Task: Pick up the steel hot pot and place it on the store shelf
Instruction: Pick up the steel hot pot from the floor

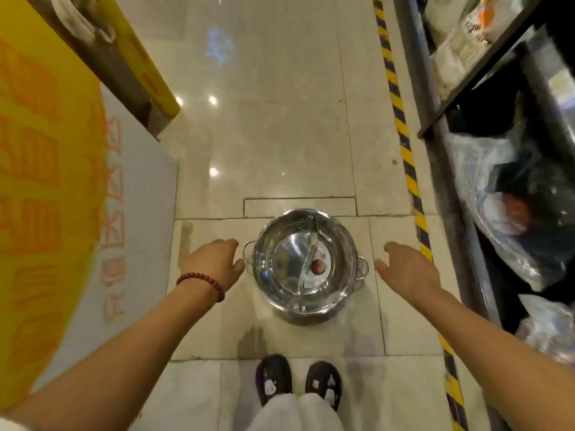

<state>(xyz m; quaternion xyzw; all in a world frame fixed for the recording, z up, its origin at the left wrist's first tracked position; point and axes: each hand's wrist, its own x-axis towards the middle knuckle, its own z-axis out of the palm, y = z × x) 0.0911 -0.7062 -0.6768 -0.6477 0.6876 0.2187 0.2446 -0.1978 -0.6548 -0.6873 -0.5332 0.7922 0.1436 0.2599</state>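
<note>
Down at far left, a yellow sign (40, 188) with orange print fills the edge of the view, with a grey panel (146, 213) just right of it. Next comes the left hand (214, 264), a red bead bracelet (202, 283) on its wrist; its grip is spread open, holds nothing, and the fingertips sit just beside the pot's left handle (247, 255), whether touching it cannot be told. In the middle, the pot (303, 264) stands upright on the pale tiled floor (280, 135), shiny steel, with a curved divider (308, 259) running near to far through the bowl and a round label (319, 267) with a red spot in its right half. Its right handle (362, 268) sticks out toward the right hand (407, 270), which is near it but clearly apart, fingers open, empty. Near the bottom edge, two dark shoes (298, 381) point at the pot, below white trouser legs (295, 413). Right of the hands, a yellow-and-black striped tape (404, 150) runs far to near along the floor. At far right, the shelf (485, 73) holds plastic-wrapped goods (504, 213), blurred.
</note>
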